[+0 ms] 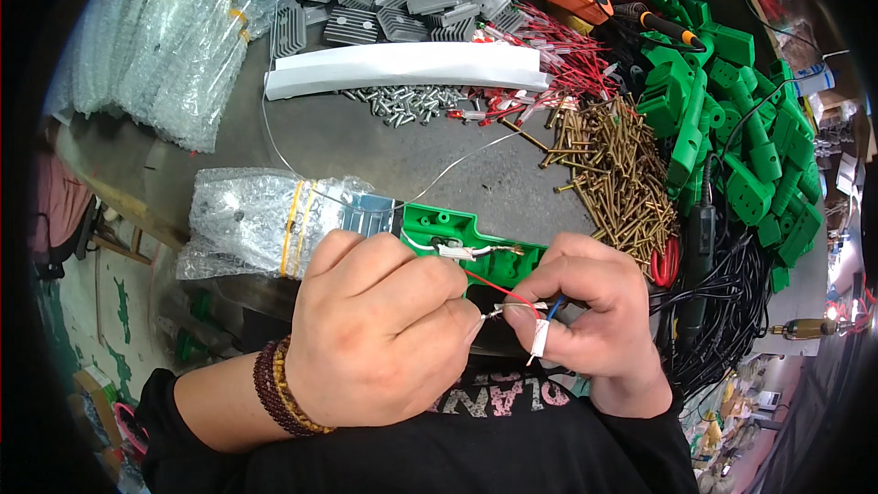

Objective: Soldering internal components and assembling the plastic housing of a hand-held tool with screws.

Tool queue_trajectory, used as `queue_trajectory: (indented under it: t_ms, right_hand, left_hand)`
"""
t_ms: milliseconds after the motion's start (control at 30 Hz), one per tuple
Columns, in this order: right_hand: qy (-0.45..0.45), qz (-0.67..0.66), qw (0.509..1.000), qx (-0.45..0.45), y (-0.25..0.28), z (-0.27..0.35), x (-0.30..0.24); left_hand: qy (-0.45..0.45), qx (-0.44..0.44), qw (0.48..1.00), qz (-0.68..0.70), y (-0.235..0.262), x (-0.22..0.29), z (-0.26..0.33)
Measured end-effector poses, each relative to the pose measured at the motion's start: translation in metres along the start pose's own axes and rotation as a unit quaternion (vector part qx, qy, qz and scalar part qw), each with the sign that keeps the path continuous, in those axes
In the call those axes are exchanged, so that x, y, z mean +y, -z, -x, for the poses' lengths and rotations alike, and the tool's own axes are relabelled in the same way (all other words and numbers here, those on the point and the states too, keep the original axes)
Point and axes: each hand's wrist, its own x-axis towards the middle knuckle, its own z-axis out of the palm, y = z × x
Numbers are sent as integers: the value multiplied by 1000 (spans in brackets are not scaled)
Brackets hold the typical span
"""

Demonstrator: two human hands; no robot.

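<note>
Near the body, at the table's near edge, the left hand [380,334] and right hand [585,316] meet fingertip to fingertip, both pinched narrow on the bare ends of thin red and blue wires [526,300]. Just beyond the knuckles lies a green plastic housing [457,236], touching a bubble-wrap packet [265,220] on its left. Brass screws [613,169] are heaped farther right, beside green parts [732,128].

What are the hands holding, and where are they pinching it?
Both the left hand and right hand pinch thin wires at their bare ends, beside the green plastic housing.
</note>
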Motion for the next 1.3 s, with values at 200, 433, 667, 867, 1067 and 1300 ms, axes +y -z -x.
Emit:
queue_trajectory:
  t_ms: [200, 433, 667, 867, 1067, 1300]
  right_hand:
    - [22, 31, 999, 7, 13, -2, -5]
    - [63, -7, 998, -7, 12, -3, 7]
    - [11, -44, 999, -13, 10, -3, 4]
    - [10, -43, 999, 2, 5, -1, 3]
    - [-10, 18, 999, 43, -6, 0, -3]
    - [0, -5, 1000, 25, -1, -1, 3]
  left_hand:
    - [7, 13, 1000, -12, -2, 0, -1]
    - [26, -11, 999, 23, 4, 1, -5]
    - [20, 11, 1000, 8, 1, 0, -2]
    - [16, 21, 1000, 15, -1, 0, -1]
    - [24, 21, 999, 7, -4, 1, -1]
    - [13, 13, 999, -27, -5, 2, -3]
